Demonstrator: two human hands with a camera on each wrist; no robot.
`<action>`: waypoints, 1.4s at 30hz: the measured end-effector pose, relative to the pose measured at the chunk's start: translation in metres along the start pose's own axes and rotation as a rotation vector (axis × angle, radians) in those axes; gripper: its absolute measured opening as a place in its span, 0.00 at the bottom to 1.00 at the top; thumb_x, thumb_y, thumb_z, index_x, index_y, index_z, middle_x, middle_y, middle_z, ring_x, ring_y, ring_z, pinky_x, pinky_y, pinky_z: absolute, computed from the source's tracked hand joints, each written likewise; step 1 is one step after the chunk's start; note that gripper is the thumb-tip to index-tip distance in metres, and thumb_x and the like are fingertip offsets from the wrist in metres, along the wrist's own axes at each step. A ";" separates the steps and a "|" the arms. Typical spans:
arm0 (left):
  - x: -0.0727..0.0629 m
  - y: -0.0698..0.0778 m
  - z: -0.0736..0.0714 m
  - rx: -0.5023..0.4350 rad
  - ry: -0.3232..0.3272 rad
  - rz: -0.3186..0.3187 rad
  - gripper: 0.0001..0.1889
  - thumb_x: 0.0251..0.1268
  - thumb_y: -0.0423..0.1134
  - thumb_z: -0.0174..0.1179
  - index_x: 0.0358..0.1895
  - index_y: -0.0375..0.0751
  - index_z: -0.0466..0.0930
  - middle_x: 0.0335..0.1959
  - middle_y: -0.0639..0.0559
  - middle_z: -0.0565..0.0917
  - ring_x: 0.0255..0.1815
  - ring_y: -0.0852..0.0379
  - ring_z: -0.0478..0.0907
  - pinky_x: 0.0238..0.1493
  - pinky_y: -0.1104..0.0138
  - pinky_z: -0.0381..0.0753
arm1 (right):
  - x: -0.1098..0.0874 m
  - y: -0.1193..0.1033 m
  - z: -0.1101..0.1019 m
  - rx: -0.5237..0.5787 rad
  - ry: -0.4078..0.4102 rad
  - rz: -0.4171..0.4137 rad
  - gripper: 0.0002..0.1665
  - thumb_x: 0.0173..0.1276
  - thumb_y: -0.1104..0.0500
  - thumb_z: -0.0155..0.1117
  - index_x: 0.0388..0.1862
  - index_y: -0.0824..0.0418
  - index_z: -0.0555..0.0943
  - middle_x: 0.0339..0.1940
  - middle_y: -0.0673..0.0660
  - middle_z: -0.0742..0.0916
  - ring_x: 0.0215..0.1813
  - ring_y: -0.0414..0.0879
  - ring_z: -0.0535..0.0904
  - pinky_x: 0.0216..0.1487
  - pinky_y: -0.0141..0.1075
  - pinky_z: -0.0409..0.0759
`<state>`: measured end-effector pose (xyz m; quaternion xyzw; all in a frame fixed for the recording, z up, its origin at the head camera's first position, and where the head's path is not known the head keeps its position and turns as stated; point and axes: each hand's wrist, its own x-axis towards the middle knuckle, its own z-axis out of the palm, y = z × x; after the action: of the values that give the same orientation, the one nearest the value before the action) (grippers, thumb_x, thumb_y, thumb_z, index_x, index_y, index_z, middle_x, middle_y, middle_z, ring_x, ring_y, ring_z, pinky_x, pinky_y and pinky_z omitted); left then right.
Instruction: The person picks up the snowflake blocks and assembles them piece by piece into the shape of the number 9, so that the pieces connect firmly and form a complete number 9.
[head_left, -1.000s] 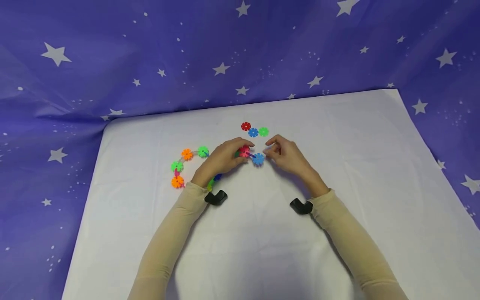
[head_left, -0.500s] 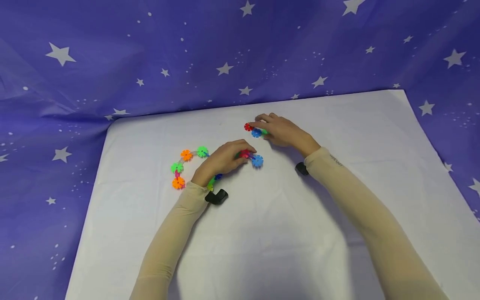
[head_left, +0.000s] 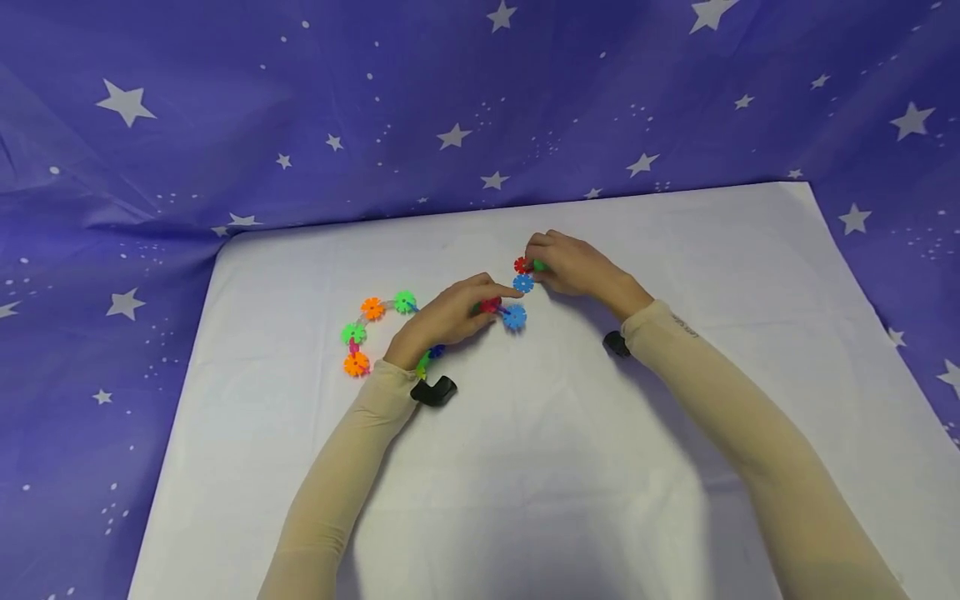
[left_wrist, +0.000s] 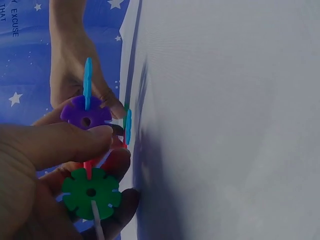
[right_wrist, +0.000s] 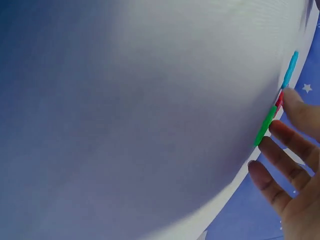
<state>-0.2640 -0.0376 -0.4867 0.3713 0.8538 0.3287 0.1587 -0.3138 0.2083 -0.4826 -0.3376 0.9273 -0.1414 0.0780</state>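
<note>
A chain of colourful notched plastic discs curves across the table, its orange disc [head_left: 357,364] at the left. My left hand [head_left: 450,315] pinches the chain near its right end, thumb over the purple disc [left_wrist: 72,113]. Below the thumb hangs a green disc [left_wrist: 107,189]; a light blue disc [head_left: 514,317] stands at the chain's tip. Three loose discs lie flat near the back: a red disc [head_left: 520,265], a blue disc [head_left: 522,284] and a green disc [right_wrist: 265,127]. My right hand [head_left: 573,265] touches them with thumb and fingertips, covering part of the red and green ones.
A white cloth covers the table [head_left: 525,467], and a purple star-patterned curtain [head_left: 390,108] hangs behind its far edge. A black wrist piece [head_left: 433,392] sits at the left cuff, another black wrist piece [head_left: 617,344] at the right.
My right hand has gone from beside the chain's tip to the loose discs at the back. Those discs have slid right and nearer. My left hand keeps its grip, with its forefinger now stretched out.
</note>
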 end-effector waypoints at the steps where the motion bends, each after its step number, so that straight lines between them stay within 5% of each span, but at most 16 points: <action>1: 0.000 0.000 0.000 0.000 -0.003 -0.003 0.23 0.68 0.31 0.60 0.64 0.52 0.77 0.47 0.50 0.77 0.43 0.54 0.73 0.48 0.62 0.74 | 0.000 0.000 0.000 -0.007 0.000 -0.002 0.14 0.66 0.59 0.68 0.51 0.56 0.82 0.52 0.54 0.83 0.53 0.52 0.75 0.57 0.45 0.76; 6: -0.001 -0.001 0.002 -0.002 -0.003 -0.004 0.21 0.66 0.36 0.64 0.62 0.50 0.79 0.44 0.50 0.76 0.40 0.54 0.72 0.46 0.63 0.73 | 0.002 -0.003 0.000 -0.054 -0.023 -0.018 0.25 0.67 0.60 0.67 0.64 0.55 0.78 0.54 0.58 0.80 0.54 0.54 0.74 0.53 0.46 0.77; 15: 0.003 0.006 0.004 -0.007 0.022 -0.005 0.25 0.53 0.45 0.74 0.57 0.55 0.83 0.40 0.53 0.73 0.36 0.56 0.68 0.38 0.65 0.68 | -0.001 0.002 -0.002 0.000 -0.023 0.117 0.12 0.66 0.59 0.67 0.44 0.63 0.77 0.42 0.57 0.79 0.50 0.53 0.73 0.56 0.45 0.73; 23: 0.006 0.007 0.007 0.015 0.028 -0.017 0.21 0.56 0.46 0.72 0.55 0.55 0.84 0.41 0.54 0.75 0.37 0.57 0.69 0.39 0.65 0.69 | -0.022 -0.003 -0.005 0.074 0.077 0.169 0.08 0.69 0.58 0.64 0.38 0.59 0.75 0.29 0.55 0.81 0.32 0.49 0.72 0.38 0.41 0.71; 33: 0.005 -0.005 0.001 -0.032 0.052 0.025 0.22 0.56 0.43 0.72 0.56 0.50 0.84 0.40 0.53 0.78 0.38 0.56 0.70 0.40 0.66 0.70 | -0.057 -0.043 0.003 0.362 0.192 0.135 0.05 0.69 0.61 0.63 0.38 0.60 0.75 0.24 0.51 0.83 0.24 0.42 0.71 0.27 0.34 0.68; 42: 0.006 -0.006 0.000 -0.042 0.056 0.027 0.21 0.56 0.42 0.72 0.55 0.46 0.84 0.40 0.52 0.80 0.39 0.57 0.72 0.44 0.67 0.73 | -0.065 -0.059 0.016 0.464 0.204 0.171 0.07 0.66 0.63 0.66 0.37 0.61 0.75 0.24 0.52 0.83 0.22 0.43 0.73 0.25 0.32 0.70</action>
<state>-0.2713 -0.0363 -0.4912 0.3701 0.8456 0.3592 0.1379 -0.2251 0.2035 -0.4764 -0.2152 0.8983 -0.3766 0.0710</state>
